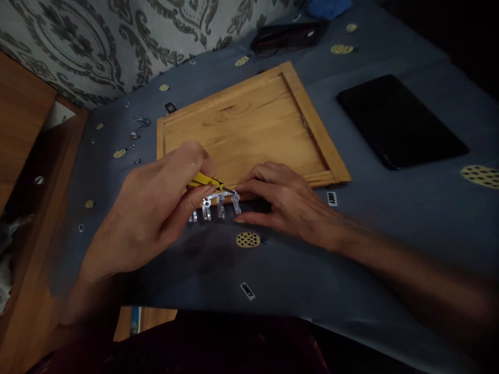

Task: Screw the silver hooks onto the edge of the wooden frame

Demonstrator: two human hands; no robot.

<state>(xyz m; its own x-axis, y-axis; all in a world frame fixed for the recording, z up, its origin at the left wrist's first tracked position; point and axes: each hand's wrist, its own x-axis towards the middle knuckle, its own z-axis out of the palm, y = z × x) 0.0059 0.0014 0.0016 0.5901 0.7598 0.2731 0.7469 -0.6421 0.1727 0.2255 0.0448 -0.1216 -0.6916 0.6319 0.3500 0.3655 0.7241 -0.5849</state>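
Note:
My left hand [156, 202] is closed around a yellow-handled craft knife [205, 180] with black markings, its thin tip pointing right. The tip meets a shiny silvery strip with several curved prongs [220, 202], at the near edge of a framed wooden board [234, 124]. My right hand [283, 200] pinches the strip's right end, fingers above and thumb below. Whether the strip is metal or plastic I cannot tell. Part of its left end is hidden behind my left hand.
Small silvery pieces [138, 127] lie scattered left of the board. A black tablet [401, 122] lies to the right on the blue patterned tablecloth [312, 291]. Behind the board are a dark case-like object [288, 37] and a blue cloth-like item [328, 8]. A wooden cabinet [27, 130] stands at the left.

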